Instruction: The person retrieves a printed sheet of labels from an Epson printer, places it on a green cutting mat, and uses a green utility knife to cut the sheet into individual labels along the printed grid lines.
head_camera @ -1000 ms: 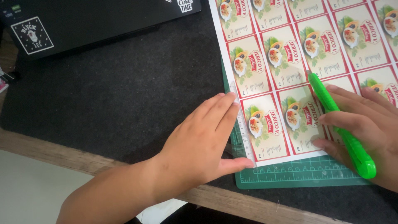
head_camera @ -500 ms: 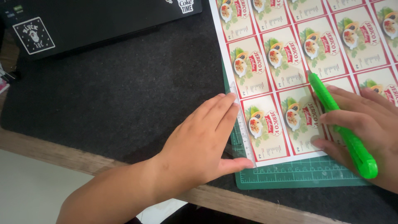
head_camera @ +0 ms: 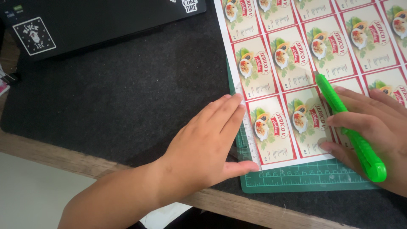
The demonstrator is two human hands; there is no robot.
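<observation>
Dark felt covers the surface (head_camera: 127,97), with a green cutting mat (head_camera: 305,178) under a sheet of labels (head_camera: 296,55). Left hand (head_camera: 203,144) lies flat, fingers spread, pressing a clear ruler (head_camera: 248,131) along the sheet's left edge. Right hand (head_camera: 373,123) has its fingers wrapped around a green craft knife (head_camera: 345,123), tip on a red border between labels, well apart from the ruler. By my reading, cutting along a line is the step in hand, needing steady guidance. A black laptop (head_camera: 97,21) sits behind, clear of it.

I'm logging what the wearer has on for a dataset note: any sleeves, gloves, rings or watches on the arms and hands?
Nothing worn shows. The left hand and its forearm are bare, with no sleeve, glove, ring or watch. The right hand is bare too, without glove or rings; its wrist is cut off by the frame edge.
</observation>
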